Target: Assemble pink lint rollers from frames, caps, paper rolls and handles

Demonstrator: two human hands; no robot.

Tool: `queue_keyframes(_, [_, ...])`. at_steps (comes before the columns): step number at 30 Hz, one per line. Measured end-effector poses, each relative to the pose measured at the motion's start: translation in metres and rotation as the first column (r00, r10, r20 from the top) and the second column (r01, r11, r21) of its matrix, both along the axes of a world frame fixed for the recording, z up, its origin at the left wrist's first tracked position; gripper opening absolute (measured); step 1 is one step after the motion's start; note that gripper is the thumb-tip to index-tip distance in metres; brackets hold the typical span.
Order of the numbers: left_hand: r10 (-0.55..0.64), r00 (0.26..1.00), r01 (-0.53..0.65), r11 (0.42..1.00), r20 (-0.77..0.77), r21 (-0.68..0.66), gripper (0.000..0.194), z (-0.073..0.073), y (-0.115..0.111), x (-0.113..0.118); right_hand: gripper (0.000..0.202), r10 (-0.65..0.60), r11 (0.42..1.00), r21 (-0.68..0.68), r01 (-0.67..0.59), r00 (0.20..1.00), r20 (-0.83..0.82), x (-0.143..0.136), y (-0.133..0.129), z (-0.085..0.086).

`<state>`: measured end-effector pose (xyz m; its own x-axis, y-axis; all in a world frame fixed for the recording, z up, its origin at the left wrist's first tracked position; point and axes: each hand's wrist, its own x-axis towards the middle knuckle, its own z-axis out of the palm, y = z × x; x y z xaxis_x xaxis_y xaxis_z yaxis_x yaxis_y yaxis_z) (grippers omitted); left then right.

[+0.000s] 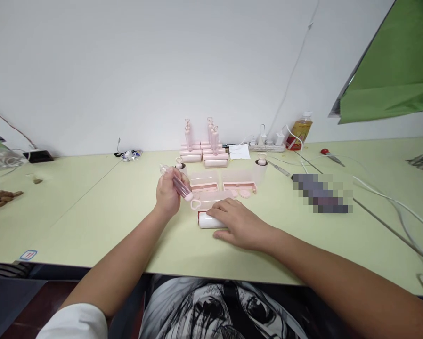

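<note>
Pink tube (182, 187) clasped by your left fingers (168, 177); white cylinder (208, 221) beneath your right fingers (223, 207), grip unclear. You're likely mid-handling; the next move calls for steadying both.

The pale yellow-green table (91, 212) supports a white cylinder (208, 222), with open pink cases (238, 186) behind it, a bottle (298, 133) farther behind to its right, and brown pieces (0, 199) well to its left
</note>
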<state>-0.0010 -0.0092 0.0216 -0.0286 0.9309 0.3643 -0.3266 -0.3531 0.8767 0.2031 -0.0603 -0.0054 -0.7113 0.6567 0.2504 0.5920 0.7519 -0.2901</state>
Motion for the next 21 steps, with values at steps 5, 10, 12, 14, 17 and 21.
queue_keyframes(5, [-0.083, 0.995, 0.084, 0.996, -0.064, 0.018, 0.043, -0.002, -0.004, -0.002, 0.053, -0.006, 0.999, -0.052, 0.007, 0.999, 0.035, -0.001, -0.004, 0.001])
queue_keyframes(10, [-0.1, 0.991, 0.103, 0.994, -0.085, 0.031, 0.043, -0.004, -0.003, -0.002, 0.056, 0.002, 0.996, -0.085, 0.002, 0.999, 0.046, -0.003, -0.006, -0.003])
queue_keyframes(12, [-0.094, 0.992, 0.097, 0.995, -0.08, 0.033, 0.042, -0.003, -0.002, -0.003, 0.059, 0.007, 0.997, -0.082, -0.003, 0.999, 0.048, -0.004, -0.008, -0.006])
queue_keyframes(14, [-0.088, 0.994, 0.09, 0.995, -0.066, 0.031, 0.042, -0.002, -0.002, -0.004, 0.061, -0.014, 0.996, -0.09, 0.017, 0.999, 0.04, -0.003, -0.009, -0.008])
queue_keyframes(17, [-0.08, 0.995, 0.083, 0.995, -0.052, 0.058, 0.042, 0.0, -0.003, -0.006, 0.06, -0.094, 0.989, -0.116, 0.086, 0.994, -0.06, 0.0, -0.009, -0.005])
queue_keyframes(21, [-0.075, 0.994, 0.083, 0.991, -0.077, 0.102, 0.033, 0.001, -0.004, -0.008, 0.056, -0.235, 0.97, -0.147, 0.195, 0.91, -0.341, 0.008, -0.005, 0.007])
